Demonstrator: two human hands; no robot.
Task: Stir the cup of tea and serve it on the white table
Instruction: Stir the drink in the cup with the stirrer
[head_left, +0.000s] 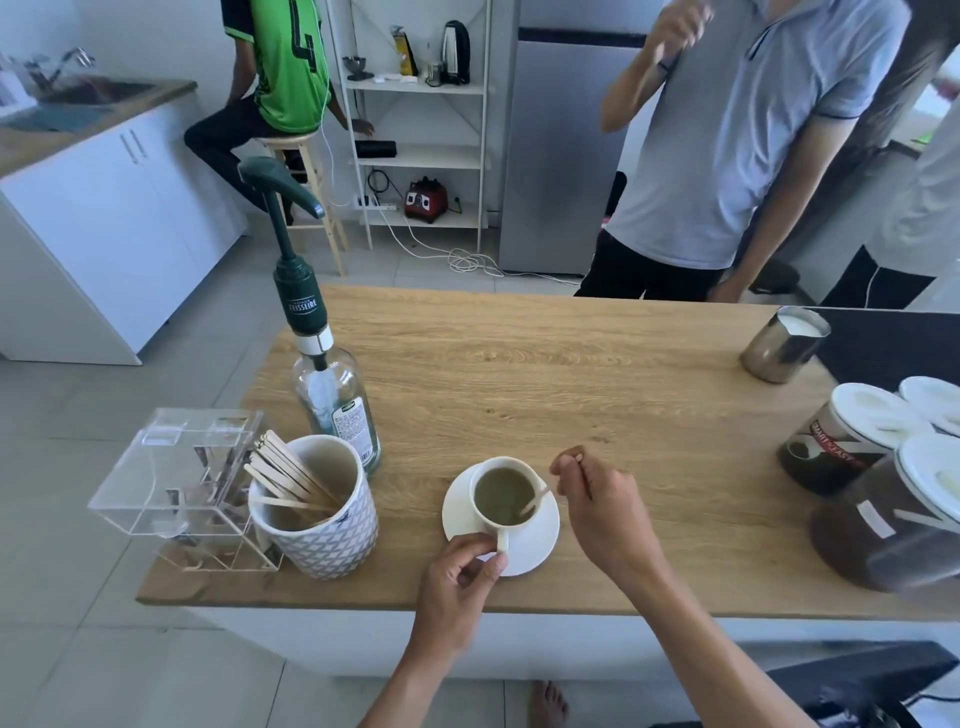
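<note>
A white cup (503, 492) of pale green-brown tea stands on a white saucer (535, 540) near the front edge of the wooden counter (545, 384). My left hand (460, 577) pinches the cup's handle at the saucer's front. My right hand (597, 493) is just right of the cup, fingers closed on the top of a thin wooden stirrer (535, 503) whose lower end dips into the tea.
Left of the cup stand a patterned mug of wooden stirrers (317, 512), a clear acrylic box (182, 478) and a pump bottle (332, 400). A steel milk jug (784, 344) and lidded jars (852, 441) are on the right. Two people stand or sit beyond the counter.
</note>
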